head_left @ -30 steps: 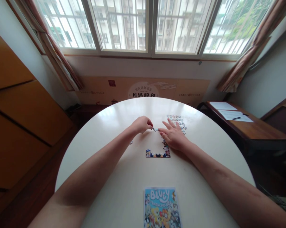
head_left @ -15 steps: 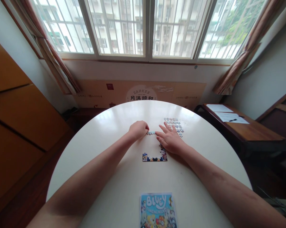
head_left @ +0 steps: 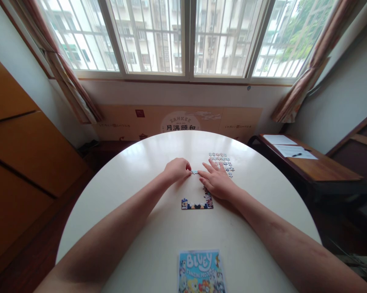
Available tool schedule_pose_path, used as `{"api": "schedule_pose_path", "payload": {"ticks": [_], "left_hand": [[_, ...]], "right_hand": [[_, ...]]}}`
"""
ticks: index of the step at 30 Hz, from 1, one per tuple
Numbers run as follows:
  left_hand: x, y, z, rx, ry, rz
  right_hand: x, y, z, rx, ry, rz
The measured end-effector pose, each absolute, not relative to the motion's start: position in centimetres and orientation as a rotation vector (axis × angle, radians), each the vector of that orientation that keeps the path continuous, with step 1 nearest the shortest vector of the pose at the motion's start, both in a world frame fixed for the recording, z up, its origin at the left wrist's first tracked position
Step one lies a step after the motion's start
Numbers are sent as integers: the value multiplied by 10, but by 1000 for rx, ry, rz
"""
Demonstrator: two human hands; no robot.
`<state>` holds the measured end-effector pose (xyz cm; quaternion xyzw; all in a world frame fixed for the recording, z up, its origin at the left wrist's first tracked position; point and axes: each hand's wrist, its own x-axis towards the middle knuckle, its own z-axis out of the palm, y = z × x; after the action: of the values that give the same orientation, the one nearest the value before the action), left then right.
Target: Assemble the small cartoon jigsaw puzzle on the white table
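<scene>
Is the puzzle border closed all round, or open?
Open: the puzzle border shows only its bottom strip and right side; left hand and right hand meet at a piece above.

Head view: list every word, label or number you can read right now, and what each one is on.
"BLUEY" on the picture card at the table's near edge; the line beneath is too blurred.
"ZANKEE" in the round emblem on the cardboard panel below the window.
"月满颐和" under it, same emblem.
Panel's side lines and red label, papers on the side desk: too small to read.
</scene>
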<state>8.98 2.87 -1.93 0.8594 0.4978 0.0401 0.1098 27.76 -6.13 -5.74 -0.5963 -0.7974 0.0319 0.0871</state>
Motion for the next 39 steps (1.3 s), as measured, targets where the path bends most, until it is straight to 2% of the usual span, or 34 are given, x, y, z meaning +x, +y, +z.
{"api": "schedule_pose_path", "payload": {"ticks": [31,39], "left_hand": [[92,28,-27,2573,1434,218],[56,54,4,2465,1586,422]], "right_hand": [[276,-62,-57,-1769,-2381,86],[279,-63,-60,-1778,-2370,100]]}}
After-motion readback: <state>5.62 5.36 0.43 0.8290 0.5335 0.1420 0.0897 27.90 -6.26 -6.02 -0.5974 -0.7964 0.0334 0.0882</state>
